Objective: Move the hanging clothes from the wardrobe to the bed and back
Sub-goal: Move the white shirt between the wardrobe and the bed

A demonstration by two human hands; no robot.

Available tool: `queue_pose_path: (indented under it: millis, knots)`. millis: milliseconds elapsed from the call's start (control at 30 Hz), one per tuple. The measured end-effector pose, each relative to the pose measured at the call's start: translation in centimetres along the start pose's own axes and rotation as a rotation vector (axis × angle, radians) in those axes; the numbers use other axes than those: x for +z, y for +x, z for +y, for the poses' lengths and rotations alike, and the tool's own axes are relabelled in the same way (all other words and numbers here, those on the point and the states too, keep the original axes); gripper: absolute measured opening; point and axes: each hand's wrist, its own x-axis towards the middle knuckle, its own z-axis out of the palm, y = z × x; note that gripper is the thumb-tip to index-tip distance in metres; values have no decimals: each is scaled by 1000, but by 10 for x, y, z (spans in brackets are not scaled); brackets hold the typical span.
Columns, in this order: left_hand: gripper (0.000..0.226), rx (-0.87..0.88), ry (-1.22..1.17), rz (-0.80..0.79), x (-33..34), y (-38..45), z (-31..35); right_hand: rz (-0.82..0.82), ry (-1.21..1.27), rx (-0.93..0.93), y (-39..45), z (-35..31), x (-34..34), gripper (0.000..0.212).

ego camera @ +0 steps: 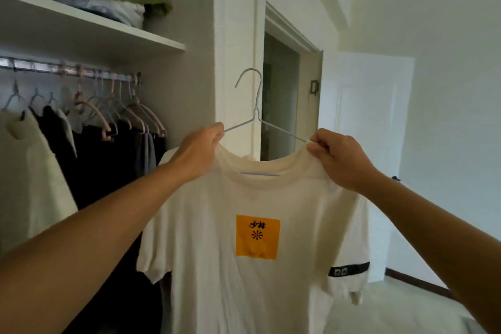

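Both hands, left hand (202, 150) and right hand (340, 161), pinch T-shirt (252, 238) shoulders, hiding hanger (256, 119) ends.

**What we count**

We see 2 hands: the left hand (199, 150) and the right hand (340, 160). We count 1 cream T-shirt (244, 225) on 1 wire hanger (256, 106), 1 rail (67, 70), 1 shelf (89, 19) and 1 open door (366, 116).
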Motion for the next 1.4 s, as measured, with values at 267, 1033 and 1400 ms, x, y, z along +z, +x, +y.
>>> queue_pose_path:
  millis: [267, 1033, 1400]
  knots:
    - [26, 175, -207, -130, 107, 4, 158, -32, -68, 164, -83, 101, -119, 19]
    - [34, 564, -660, -529, 366, 18, 519, 206, -444, 685, -308, 302, -375, 17]
    - [37, 743, -1026, -560, 459, 22, 676, 240, -682, 944, -377, 347, -458, 23]
